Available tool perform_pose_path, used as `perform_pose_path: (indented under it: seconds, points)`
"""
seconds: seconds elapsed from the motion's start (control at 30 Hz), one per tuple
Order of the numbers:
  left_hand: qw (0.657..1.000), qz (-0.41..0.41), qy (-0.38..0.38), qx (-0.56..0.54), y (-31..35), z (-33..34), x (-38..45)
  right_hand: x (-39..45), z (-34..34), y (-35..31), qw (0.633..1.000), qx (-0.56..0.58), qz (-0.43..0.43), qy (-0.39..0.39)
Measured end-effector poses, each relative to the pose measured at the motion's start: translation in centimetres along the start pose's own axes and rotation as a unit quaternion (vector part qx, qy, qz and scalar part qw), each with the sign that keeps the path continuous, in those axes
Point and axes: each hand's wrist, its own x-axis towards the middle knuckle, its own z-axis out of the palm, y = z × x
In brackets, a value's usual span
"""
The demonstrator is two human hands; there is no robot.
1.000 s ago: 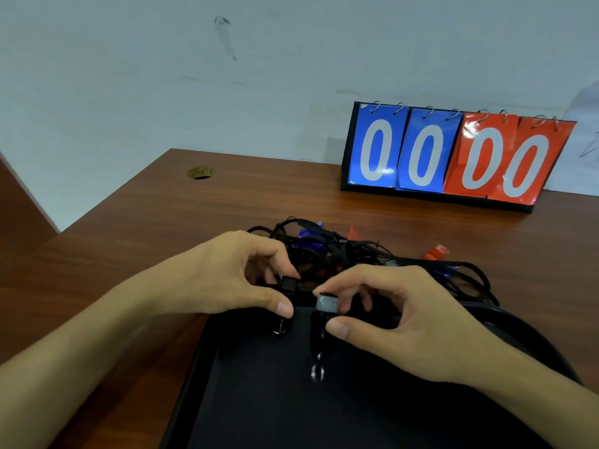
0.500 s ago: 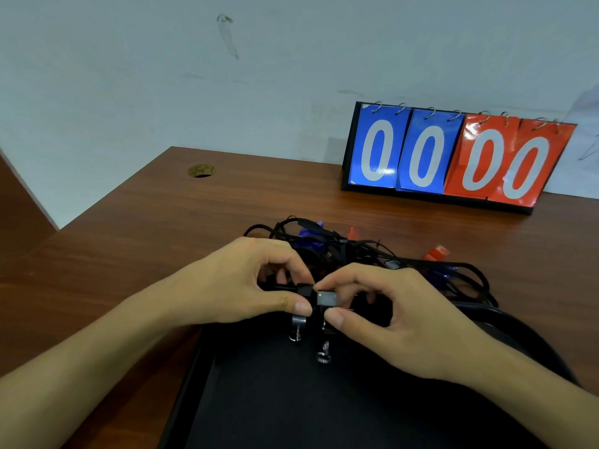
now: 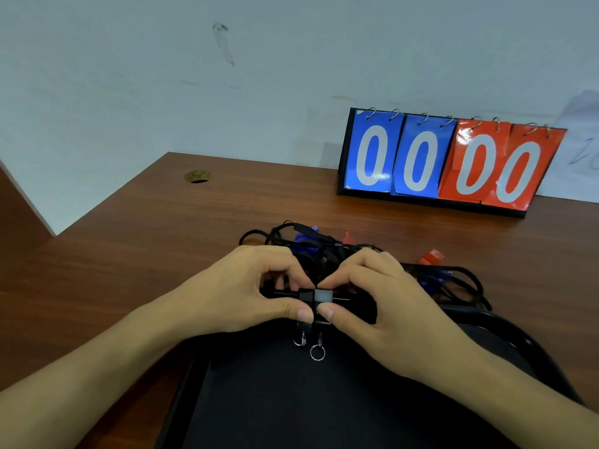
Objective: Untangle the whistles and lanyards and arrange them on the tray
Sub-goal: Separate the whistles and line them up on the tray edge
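A tangle of black lanyards (image 3: 327, 251) with blue whistles (image 3: 306, 244) and red whistles (image 3: 429, 257) lies on the wooden table just behind a black tray (image 3: 259, 400). My left hand (image 3: 246, 293) pinches a black lanyard clasp (image 3: 306, 295) between thumb and fingers. My right hand (image 3: 382, 303) pinches a second clasp with a grey face (image 3: 323, 296). The two clasps touch side by side above the tray's far edge. Small metal split rings (image 3: 317, 353) hang below them.
A flip scoreboard (image 3: 447, 163) with blue and red cards showing zeros stands at the back right against the wall. A round cable hole (image 3: 197, 176) sits at the table's back left. The table's left edge drops off beside a brown panel (image 3: 16, 215).
My two hands have drawn together, bringing the two clasps from a small gap apart to touching. The hanging rings moved with them.
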Motion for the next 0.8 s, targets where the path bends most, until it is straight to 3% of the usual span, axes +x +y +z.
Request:
perform_pose_path:
  seconds: [0.23, 0.47, 0.57, 0.7, 0.8]
  points:
    - [1.000, -0.007, -0.008, 0.001, -0.2, 0.0, 0.1, 0.2, 0.2, 0.2, 1.000, -0.013, -0.003, 0.000]
    - [0.998, -0.034, 0.047, -0.008, 1.3, -1.8, 0.4, 0.5, -3.2, -0.2, 0.992, 0.080, 0.009, 0.096]
    - [0.994, -0.053, 0.094, -0.010, 2.1, -2.8, 2.3, 1.7, -5.8, 0.7, 0.998, 0.044, 0.030, 0.042]
    - [0.993, -0.061, 0.083, 0.048, 0.9, -2.6, 5.1, 4.5, -7.0, 2.9, 0.995, -0.085, 0.031, -0.039]
    - [0.991, -0.069, 0.094, 0.064, -1.1, -1.9, 5.8, 5.7, -5.2, 4.2, 0.990, -0.111, 0.025, -0.079]
